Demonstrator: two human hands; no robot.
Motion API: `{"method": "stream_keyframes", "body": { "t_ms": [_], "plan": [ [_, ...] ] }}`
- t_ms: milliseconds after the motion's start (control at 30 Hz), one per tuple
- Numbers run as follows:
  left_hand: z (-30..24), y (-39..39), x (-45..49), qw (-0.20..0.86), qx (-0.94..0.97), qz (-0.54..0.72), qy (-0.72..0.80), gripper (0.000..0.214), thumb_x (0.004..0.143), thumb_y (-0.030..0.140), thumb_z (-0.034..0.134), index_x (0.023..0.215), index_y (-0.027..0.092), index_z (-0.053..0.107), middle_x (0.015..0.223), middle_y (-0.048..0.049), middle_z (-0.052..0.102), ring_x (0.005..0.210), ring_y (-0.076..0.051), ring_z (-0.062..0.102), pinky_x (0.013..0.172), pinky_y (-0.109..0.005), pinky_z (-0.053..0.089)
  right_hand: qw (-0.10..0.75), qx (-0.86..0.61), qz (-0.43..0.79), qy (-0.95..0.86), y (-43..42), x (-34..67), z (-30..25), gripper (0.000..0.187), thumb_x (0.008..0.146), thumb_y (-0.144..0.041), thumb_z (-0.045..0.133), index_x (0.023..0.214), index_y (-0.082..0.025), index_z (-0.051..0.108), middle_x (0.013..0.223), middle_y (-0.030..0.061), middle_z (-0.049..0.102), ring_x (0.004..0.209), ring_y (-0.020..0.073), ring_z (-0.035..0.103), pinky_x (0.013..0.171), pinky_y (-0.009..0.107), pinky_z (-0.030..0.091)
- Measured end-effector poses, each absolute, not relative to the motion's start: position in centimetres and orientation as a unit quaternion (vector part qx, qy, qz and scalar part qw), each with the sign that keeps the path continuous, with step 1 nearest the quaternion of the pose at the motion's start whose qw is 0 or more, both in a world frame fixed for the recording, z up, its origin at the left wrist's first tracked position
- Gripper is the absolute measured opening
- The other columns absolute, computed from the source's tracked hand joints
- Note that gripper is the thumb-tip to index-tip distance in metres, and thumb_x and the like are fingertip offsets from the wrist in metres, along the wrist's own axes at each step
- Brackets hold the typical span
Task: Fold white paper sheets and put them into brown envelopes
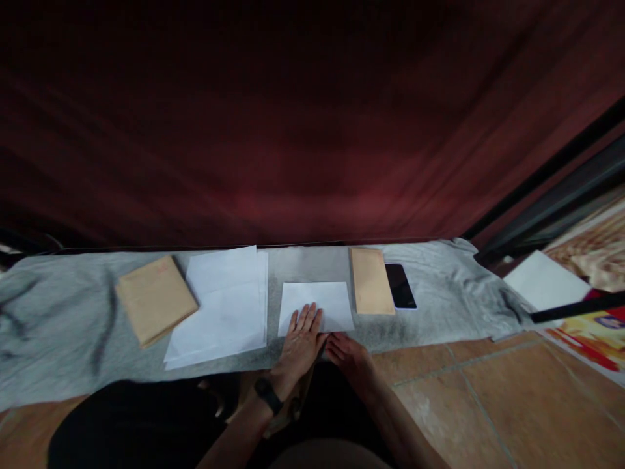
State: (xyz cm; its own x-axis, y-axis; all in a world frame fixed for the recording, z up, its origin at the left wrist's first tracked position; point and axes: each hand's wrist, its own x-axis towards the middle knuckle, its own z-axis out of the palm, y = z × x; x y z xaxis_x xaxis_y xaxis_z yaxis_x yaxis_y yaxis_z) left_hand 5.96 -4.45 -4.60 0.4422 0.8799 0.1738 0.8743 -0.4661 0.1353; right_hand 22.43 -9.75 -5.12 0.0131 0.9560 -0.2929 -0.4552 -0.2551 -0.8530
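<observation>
A white sheet of paper [334,299], seemingly folded, lies in front of me on a grey cloth. My left hand [303,335], with a dark band on its wrist, rests flat on the sheet's near half, fingers stretched out. At the near edge of the paper, just right of the left hand, is my right hand [346,352]. Its fingers point left and are slightly bent and apart; their tips reach the paper's edge beside the left thumb. Larger white sheets [227,312] lie in a loose stack to the left.
Brown envelopes [159,299] overlap the left stack. One brown envelope [372,280] lies right of the folded paper, beside a dark phone [401,286]. The grey cloth [439,280] covers a narrow ledge against a dark red surface [312,163]. Tiled floor [454,404] shows below right.
</observation>
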Motion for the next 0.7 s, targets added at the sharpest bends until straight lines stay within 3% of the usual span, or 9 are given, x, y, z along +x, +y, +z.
{"method": "stream_keyframes", "body": {
  "t_ms": [67,133,267,400,500,700],
  "plan": [
    [-4.7,-4.5,6.0,0.009,0.851,0.106,0.514,0.053,0.097,0.031,0.050,0.148,0.016,0.043,0.157,-0.0150,0.039,0.147,-0.031,0.033,0.118,-0.055,0.031,0.525,-0.501,0.608,-0.322,-10.0,22.7,-4.9,0.036,0.090,-0.049,0.061,0.104,-0.018,0.073,0.109,0.0144,0.075,0.095,0.0279,0.073,0.084,0.047,0.061],
    [-4.7,-4.2,5.9,0.012,0.856,0.100,0.507,0.052,0.097,0.031,0.050,0.147,0.017,0.045,0.157,-0.0144,0.041,0.146,-0.031,0.035,0.117,-0.054,0.033,0.508,-0.535,0.565,-0.369,-10.1,22.8,-4.7,0.033,0.091,-0.046,0.059,0.106,-0.019,0.073,0.111,0.0130,0.075,0.097,0.0278,0.073,0.088,0.047,0.060],
    [-4.0,-3.6,5.6,0.013,0.867,0.075,0.493,0.048,0.097,0.022,0.045,0.144,0.017,0.049,0.152,-0.0151,0.048,0.142,-0.030,0.043,0.115,-0.053,0.037,0.467,-0.563,0.375,-0.569,-9.8,23.0,-4.8,0.034,0.096,-0.030,0.051,0.125,-0.024,0.067,0.136,0.0101,0.063,0.129,0.0271,0.057,0.113,0.050,0.043],
    [-3.4,-3.7,5.6,0.009,0.895,0.040,0.444,0.046,0.093,0.010,0.042,0.138,0.014,0.055,0.147,-0.0171,0.053,0.137,-0.029,0.049,0.112,-0.050,0.040,0.334,-0.557,0.168,-0.741,-9.4,22.9,-5.4,0.049,0.098,-0.020,0.045,0.147,-0.021,0.048,0.155,0.0125,0.043,0.144,0.0283,0.039,0.118,0.054,0.035],
    [-3.4,-4.3,5.8,0.016,0.905,0.038,0.423,0.048,0.090,0.005,0.041,0.134,0.015,0.057,0.142,-0.0167,0.058,0.132,-0.027,0.054,0.107,-0.047,0.045,0.269,-0.563,0.120,-0.772,-9.3,22.8,-5.7,0.054,0.099,-0.022,0.047,0.152,-0.021,0.040,0.158,0.0130,0.037,0.146,0.0294,0.035,0.117,0.054,0.035],
    [-3.6,-5.1,6.3,0.018,0.903,0.052,0.426,0.046,0.088,0.004,0.043,0.131,0.015,0.057,0.129,-0.0160,0.066,0.123,-0.028,0.061,0.100,-0.048,0.050,0.240,-0.573,0.087,-0.779,-9.3,23.3,-5.8,0.052,0.101,-0.023,0.044,0.153,-0.023,0.039,0.159,0.0113,0.035,0.147,0.0285,0.034,0.119,0.054,0.031]
  ]
}}
